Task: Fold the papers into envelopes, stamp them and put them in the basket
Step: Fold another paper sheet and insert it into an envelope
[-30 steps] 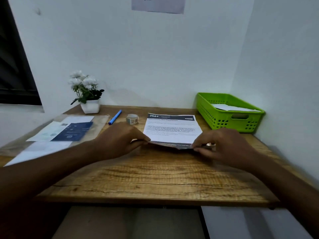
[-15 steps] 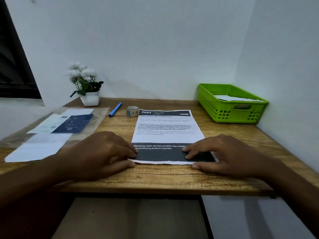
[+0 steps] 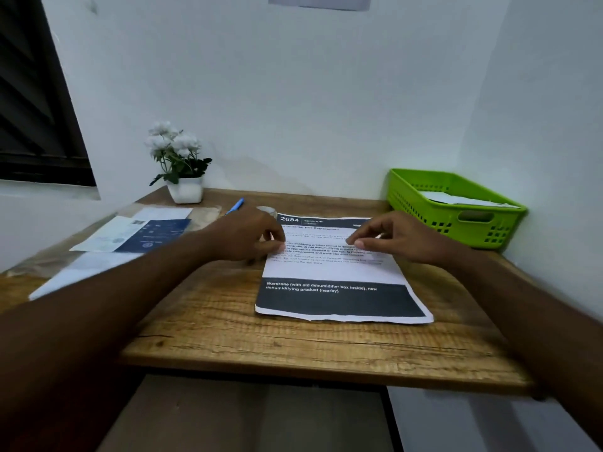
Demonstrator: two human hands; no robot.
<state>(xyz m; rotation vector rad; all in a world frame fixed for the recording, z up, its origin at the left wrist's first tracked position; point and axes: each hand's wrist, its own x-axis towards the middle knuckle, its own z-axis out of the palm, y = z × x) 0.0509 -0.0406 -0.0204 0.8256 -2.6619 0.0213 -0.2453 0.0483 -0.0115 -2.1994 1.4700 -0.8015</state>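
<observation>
Wooden table point(image 3: 293, 340) with the paper point(image 3: 339, 272) flat, unfolded, at its middle, near the green basket point(image 3: 421, 203). Left hand point(image 3: 248, 236) and right hand point(image 3: 401, 238) on its far half, fingertips down; pressing or pinching, cannot tell. Seemingly folding barely begun; stamping and basket left.

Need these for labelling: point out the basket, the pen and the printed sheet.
basket point(image 3: 456, 228): head view, green front wall beside the handle slot.
pen point(image 3: 237, 204): head view, visible blue barrel.
printed sheet point(image 3: 336, 272): head view, white band in its middle.
</observation>
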